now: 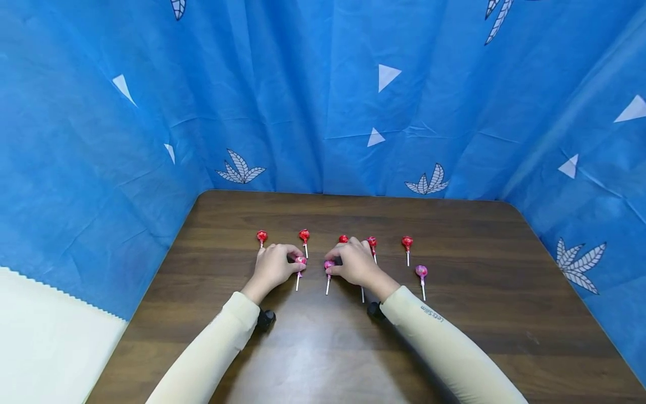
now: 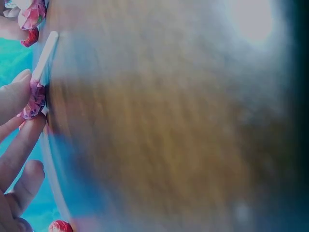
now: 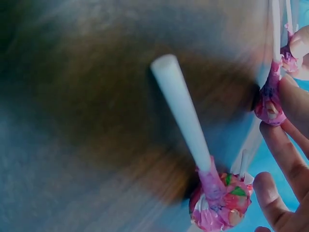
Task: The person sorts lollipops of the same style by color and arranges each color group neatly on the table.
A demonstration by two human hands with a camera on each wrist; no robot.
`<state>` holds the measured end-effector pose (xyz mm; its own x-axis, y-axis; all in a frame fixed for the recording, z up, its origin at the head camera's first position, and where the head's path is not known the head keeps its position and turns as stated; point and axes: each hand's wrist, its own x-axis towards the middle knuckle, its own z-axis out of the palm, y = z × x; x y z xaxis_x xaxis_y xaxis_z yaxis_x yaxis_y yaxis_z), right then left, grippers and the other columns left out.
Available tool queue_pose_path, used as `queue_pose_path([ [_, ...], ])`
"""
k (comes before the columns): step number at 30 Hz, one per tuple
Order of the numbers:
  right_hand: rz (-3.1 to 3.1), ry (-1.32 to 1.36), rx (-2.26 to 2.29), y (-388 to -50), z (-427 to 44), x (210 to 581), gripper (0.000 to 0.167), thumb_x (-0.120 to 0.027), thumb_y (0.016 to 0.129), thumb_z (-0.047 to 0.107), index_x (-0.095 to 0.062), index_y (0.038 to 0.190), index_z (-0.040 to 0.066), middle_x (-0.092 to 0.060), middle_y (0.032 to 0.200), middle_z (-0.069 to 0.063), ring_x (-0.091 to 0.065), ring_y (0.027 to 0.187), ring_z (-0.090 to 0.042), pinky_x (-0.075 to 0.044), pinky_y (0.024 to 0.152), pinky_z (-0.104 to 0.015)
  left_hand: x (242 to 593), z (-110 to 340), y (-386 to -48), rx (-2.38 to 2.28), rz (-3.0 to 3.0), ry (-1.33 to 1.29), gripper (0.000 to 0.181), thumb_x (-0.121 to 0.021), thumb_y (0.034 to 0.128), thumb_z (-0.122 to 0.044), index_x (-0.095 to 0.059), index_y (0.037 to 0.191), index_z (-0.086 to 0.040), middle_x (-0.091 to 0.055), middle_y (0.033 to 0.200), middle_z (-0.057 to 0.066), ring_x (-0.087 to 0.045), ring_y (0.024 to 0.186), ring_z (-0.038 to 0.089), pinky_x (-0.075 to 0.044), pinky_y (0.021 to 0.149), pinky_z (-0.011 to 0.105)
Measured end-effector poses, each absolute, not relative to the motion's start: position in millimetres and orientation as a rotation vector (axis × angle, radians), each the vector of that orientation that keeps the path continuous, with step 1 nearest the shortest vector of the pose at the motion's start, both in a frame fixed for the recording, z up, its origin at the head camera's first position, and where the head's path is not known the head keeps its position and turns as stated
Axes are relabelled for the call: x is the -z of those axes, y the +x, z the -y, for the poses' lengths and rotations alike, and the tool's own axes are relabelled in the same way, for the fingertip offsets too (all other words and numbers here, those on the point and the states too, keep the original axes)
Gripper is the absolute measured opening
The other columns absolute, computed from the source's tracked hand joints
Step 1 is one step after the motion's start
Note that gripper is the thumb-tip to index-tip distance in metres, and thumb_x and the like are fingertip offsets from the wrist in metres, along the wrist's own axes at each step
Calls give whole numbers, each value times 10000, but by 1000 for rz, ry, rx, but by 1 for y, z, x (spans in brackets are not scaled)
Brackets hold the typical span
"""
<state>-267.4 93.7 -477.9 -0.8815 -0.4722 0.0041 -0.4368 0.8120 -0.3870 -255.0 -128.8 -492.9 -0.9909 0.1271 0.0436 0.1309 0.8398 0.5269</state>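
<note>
- Nearest: black wrist camera [image 1: 374, 310] under my right wrist, near a lollipop stick [image 1: 362, 294]; a low sweep could knock that.
- My right hand [image 1: 357, 262]: thumb and finger clamped on purple-wrapped lollipop [image 1: 330, 264], mid table; round head could roll if I let go unevenly.
- My left hand [image 1: 277, 266]: thumb and finger pinching pink-wrapped lollipop [image 1: 300, 260], just left; hands may bump if I drift inward.
- Far: red-wrapped lollipop [image 1: 304, 235] near my left knuckles; reaching farther could nudge it.
</note>
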Motion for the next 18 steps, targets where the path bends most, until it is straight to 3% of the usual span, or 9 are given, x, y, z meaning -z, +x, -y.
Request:
queue_pose_path([
  [9, -2905, -696, 586, -270, -93, 481, 259, -815, 811, 372, -778, 1047, 271, -742, 1069, 87, -493, 917, -157, -297, 771, -375, 469, 150, -243, 1144, 2998, -237, 172, -804, 825, -318, -759, 953, -212, -737, 864, -85, -664, 897, 149, -277, 1000, 539],
  [14, -2881, -681, 602, -270, -93, 480, 282, -822, 802, 371, -779, 1057, 257, -749, 1049, 83, -483, 902, -153, -291, 772, -367, 456, 176, -227, 1270, 2964, -208, 200, -821, 814, -294, -759, 986, -213, -730, 901, -57, -594, 776, 144, -426, 824, 397],
  [18, -2876, -679, 612, -269, -94, 479, 287, -826, 798, 361, -783, 1057, 246, -749, 1036, 78, -470, 869, -153, -291, 771, -370, 453, 195, -213, 1417, 2923, -194, 218, -833, 805, -250, -754, 999, -188, -726, 925, -15, -532, 735, 173, -434, 633, 289],
])
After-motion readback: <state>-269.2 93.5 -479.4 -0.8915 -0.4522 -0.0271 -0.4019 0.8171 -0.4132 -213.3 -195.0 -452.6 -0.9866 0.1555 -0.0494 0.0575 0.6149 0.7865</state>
